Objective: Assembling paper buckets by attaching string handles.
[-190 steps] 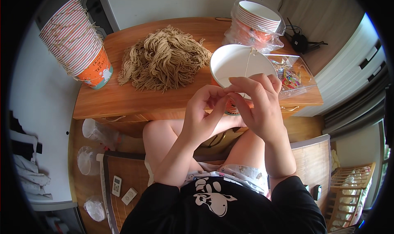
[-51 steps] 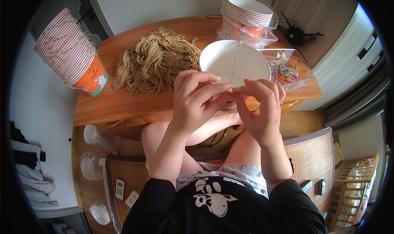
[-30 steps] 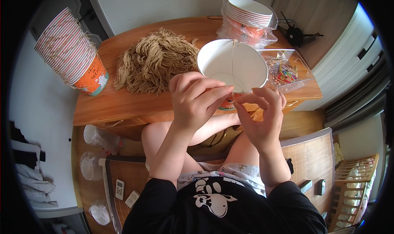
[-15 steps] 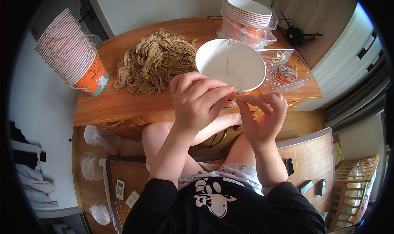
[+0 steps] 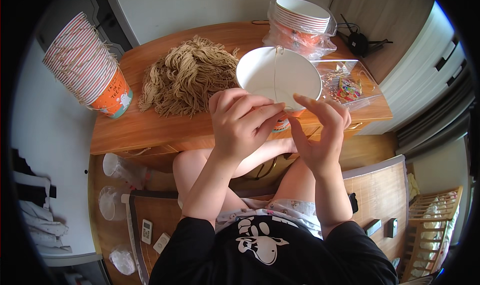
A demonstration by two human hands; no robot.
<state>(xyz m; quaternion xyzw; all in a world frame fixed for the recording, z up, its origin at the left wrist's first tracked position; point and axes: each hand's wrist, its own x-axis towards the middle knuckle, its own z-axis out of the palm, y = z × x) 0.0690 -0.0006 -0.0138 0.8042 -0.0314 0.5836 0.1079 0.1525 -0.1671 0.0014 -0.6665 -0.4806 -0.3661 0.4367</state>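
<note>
A large white-lined paper bucket [image 5: 247, 75] with an orange outside stands at the desk's front edge, its mouth tipped toward me. A thin tan cord [image 5: 275, 75] is tied at its far rim and runs across the opening to the near rim. There, my left hand [image 5: 239, 122] pinches the cord's near end between thumb and index finger. Just right of it, my right hand [image 5: 322, 135] holds nothing visible, with thumb and index finger apart. The fingers hide most of the near rim and the cord's end.
A heap of tan cords [image 5: 190, 77] lies left of the bucket on the wooden desk [image 5: 125, 132]. Farther left leans a tall stack of corded paper buckets [image 5: 82, 60]. Plastic-wrapped buckets [image 5: 302, 22], a clear tray [image 5: 369, 82] with small bits and a black router [image 5: 358, 44] are at the right.
My right thumb and index finger have parted and come away from the cord at the near rim. The bucket has shifted slightly left. My left hand keeps its pinch.
</note>
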